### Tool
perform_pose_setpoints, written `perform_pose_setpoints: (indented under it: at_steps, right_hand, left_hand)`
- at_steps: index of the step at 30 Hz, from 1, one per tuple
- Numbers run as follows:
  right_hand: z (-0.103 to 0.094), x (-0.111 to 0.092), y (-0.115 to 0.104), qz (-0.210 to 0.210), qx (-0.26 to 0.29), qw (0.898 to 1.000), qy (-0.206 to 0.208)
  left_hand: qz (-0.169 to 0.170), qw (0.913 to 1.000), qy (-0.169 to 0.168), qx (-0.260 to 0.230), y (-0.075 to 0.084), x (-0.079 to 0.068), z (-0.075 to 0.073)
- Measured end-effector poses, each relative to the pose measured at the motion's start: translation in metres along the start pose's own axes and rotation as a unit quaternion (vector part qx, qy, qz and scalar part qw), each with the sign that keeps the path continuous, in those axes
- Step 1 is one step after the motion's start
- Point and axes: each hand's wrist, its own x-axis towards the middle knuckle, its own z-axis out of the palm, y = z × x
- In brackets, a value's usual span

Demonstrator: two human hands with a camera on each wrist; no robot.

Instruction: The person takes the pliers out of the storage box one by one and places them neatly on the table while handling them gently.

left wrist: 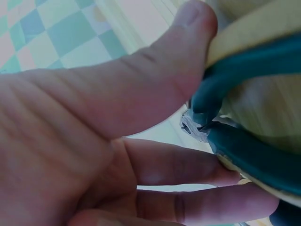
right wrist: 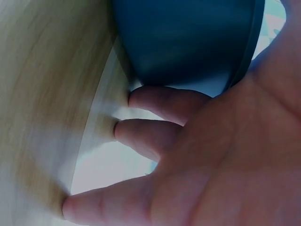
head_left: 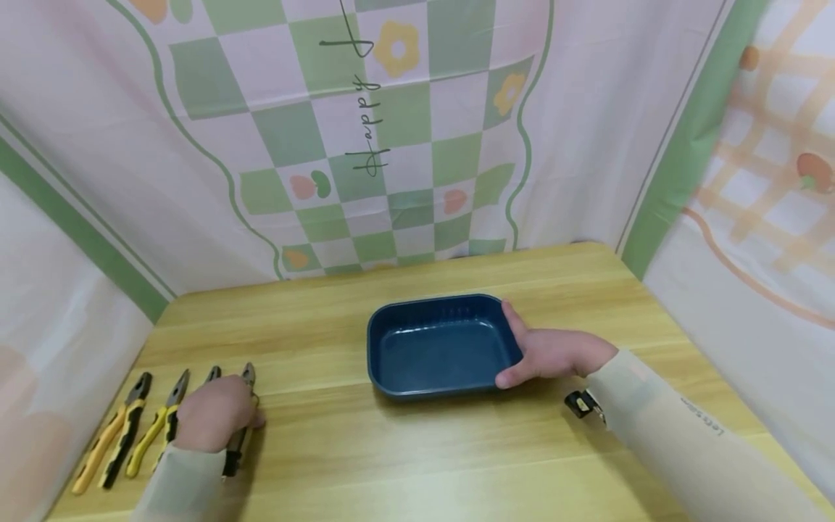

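Observation:
In the head view my left hand [head_left: 215,413] is over the tools at the left, its thumb and fingers on either side of a pair of pliers [head_left: 248,373]. The left wrist view shows the thumb [left wrist: 188,42] and fingers pinching the handles [left wrist: 256,153], dark inside and yellowish outside. Further right, a dark blue rectangular dish [head_left: 450,351] lies on the table. My right hand [head_left: 554,353] braces its right end, thumb and forefinger spread along the rim. In the right wrist view, the other fingers [right wrist: 146,136] stretch down to the tabletop beside the dish wall [right wrist: 188,42].
Left of my left hand lie more pliers: one with orange-yellow and black handles [head_left: 117,435], another with yellow and black handles [head_left: 153,435], and one partly hidden [head_left: 214,373]. A black clip [head_left: 579,403] hangs by my right sleeve. Patterned curtains [head_left: 404,130] stand behind the wooden table [head_left: 417,464].

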Motion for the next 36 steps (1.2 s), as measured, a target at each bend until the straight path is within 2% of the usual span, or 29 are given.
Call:
perform_pose_setpoints:
  at_steps: [5, 16, 27, 36]
  right_hand:
    - [0.004, -0.002, -0.003, 0.005, 0.007, 1.0, -0.003]
    - [0.018, -0.011, -0.011, 0.005, 0.01, 1.0, -0.009]
    - [0.031, -0.02, -0.022, 0.002, 0.026, 1.0, -0.007]
    - [0.043, -0.025, -0.026, 0.008, 0.012, 1.0, 0.001]
  left_hand:
    - [-0.013, 0.9999, 0.0, -0.009, -0.001, 0.0, 0.001]
    - [-0.005, 1.0, 0.002, 0.003, -0.002, 0.003, 0.005]
    - [0.008, 0.9999, 0.012, -0.001, -0.001, 0.002, -0.001]
    - [0.016, 0.9998, 0.01, -0.001, 0.0, 0.0, -0.003]
